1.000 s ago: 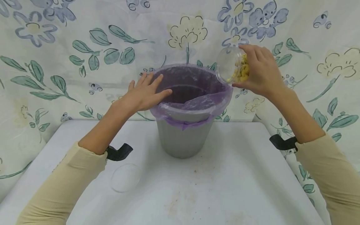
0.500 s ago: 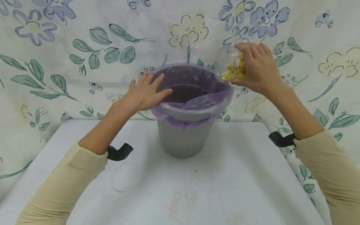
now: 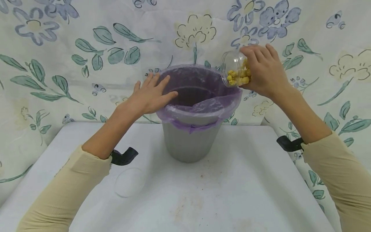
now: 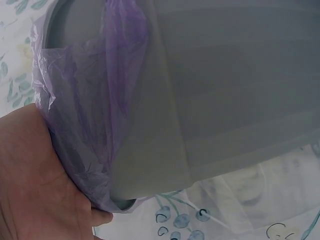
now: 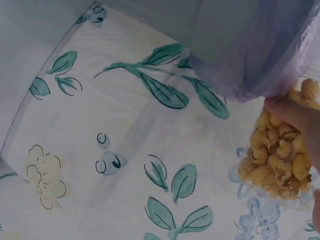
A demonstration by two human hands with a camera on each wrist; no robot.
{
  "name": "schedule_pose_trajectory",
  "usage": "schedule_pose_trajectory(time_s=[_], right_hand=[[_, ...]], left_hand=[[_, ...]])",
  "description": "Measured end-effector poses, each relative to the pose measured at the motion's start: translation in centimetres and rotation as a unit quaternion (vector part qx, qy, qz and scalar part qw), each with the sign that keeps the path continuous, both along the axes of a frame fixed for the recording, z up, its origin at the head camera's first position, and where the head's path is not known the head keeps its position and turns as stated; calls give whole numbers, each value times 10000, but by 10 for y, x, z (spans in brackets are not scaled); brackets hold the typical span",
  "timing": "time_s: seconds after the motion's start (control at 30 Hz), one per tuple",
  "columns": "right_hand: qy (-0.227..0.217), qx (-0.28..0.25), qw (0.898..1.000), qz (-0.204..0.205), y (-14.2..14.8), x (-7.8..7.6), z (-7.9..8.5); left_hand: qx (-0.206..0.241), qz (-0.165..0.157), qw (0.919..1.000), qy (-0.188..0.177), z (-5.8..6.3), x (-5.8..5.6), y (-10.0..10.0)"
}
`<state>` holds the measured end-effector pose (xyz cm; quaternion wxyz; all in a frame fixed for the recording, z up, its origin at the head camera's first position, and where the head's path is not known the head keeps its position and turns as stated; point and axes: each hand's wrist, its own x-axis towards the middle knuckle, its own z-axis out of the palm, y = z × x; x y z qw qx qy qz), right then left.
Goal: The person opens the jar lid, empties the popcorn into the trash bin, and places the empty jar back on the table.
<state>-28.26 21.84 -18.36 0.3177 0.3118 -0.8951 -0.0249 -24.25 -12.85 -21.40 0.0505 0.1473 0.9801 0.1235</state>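
Observation:
A grey bin (image 3: 189,145) stands upright on the table, lined with a purple plastic bag (image 3: 185,124) folded over its rim. My left hand (image 3: 149,96) rests on the left side of the lined rim, fingers spread and fairly straight. With my right hand (image 3: 265,71) I grip a clear plastic jar (image 3: 230,62), tipped sideways at the bin's right rim, its mouth facing left over the opening. Yellow popcorn (image 5: 280,155) fills part of the jar, some of it near the mouth. In the right wrist view, my thumb presses along the jar beside the bag.
A clear round lid (image 3: 129,183) lies on the white table (image 3: 246,187), left of the bin. Small crumbs and brownish smudges mark the surface in front of the bin. Floral cloth (image 3: 121,80) hangs behind the table.
My right hand has shifted slightly left with the jar, and the popcorn has slid down toward the jar's mouth. The left hand stays on the rim.

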Motion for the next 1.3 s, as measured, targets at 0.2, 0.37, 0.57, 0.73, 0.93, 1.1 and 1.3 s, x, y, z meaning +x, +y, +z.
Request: schedule_pose_trajectory(time_s=[0.2, 0.37, 0.57, 0.73, 0.93, 1.1, 1.3], right_hand=[[156, 172, 9997, 66, -1, -2, -1], [207, 368, 9991, 91, -1, -3, -2], [336, 543, 9979, 82, -1, -3, -2], [526, 694, 9962, 97, -1, -4, -3], [670, 797, 9943, 220, -2, -6, -5], [695, 834, 9937, 273, -4, -6, -5], [601, 874, 9941, 243, -7, -5, -4]], left_hand=[[-7, 0, 10000, 3, 0, 0, 0], [1, 11, 10000, -26, 0, -1, 0], [-15, 23, 10000, -9, 0, -1, 0], [0, 25, 10000, -9, 0, 0, 0], [-2, 10, 10000, -26, 0, 0, -1], [6, 16, 10000, -28, 0, -1, -1], [13, 6, 10000, -24, -1, -2, -1]])
